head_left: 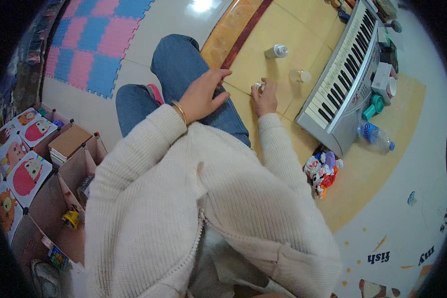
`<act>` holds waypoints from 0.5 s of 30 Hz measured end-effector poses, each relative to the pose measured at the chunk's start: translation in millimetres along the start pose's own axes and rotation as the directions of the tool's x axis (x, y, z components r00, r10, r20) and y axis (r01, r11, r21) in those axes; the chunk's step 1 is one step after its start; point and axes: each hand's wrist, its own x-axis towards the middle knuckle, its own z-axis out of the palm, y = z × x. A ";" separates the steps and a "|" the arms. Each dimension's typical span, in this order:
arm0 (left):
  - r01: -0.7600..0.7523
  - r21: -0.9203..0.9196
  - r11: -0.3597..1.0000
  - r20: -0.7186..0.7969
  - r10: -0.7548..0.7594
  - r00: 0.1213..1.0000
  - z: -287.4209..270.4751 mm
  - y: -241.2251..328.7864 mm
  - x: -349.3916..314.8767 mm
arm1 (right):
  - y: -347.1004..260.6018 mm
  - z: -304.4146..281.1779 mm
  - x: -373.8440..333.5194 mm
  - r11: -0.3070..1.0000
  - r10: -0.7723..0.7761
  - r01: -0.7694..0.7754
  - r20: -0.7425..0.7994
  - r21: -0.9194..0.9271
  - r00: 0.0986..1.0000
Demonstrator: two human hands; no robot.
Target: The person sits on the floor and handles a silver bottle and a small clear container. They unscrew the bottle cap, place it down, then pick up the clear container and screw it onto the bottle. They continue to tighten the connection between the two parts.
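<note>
The right hand [266, 99] was closed with its fingertips around a small shiny object [258, 87], which was at the near side of the yellow counter [288, 30]; whether it touched the surface, I could not tell. The left hand [203, 95] was open above the thigh, the thumb apart from the bent fingers, and I saw nothing held in it. Beyond the right hand, a bottle with a pale cap [276, 51] and a clear jar [300, 76] were placed well apart from each other, and the keyboard [340, 74] was farther to the right.

The small object seemed to me light and stiff, and probably slippery because of its smooth shine, so a pinch on its sides was suitable. The jar looked light, hard and perhaps fragile; its side wall would give the safest hold. The bottle seemed heavier, better taken around its body.
</note>
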 end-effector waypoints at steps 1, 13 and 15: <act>-0.015 0.040 0.999 0.007 0.015 1.000 0.9 -2.9 1.8 | -3.1 -0.6 0.5 1.000 -0.003 0.004 -0.036 0.024 0.999; -0.098 0.226 0.969 0.097 0.078 0.992 0.7 -22.0 2.3 | 51.8 4.2 12.4 0.960 0.175 -0.138 -0.140 0.242 0.975; -0.058 0.208 0.976 0.083 0.042 0.996 0.1 -22.5 -7.5 | 14.2 -23.1 8.6 0.963 0.102 -0.024 -0.278 0.268 0.955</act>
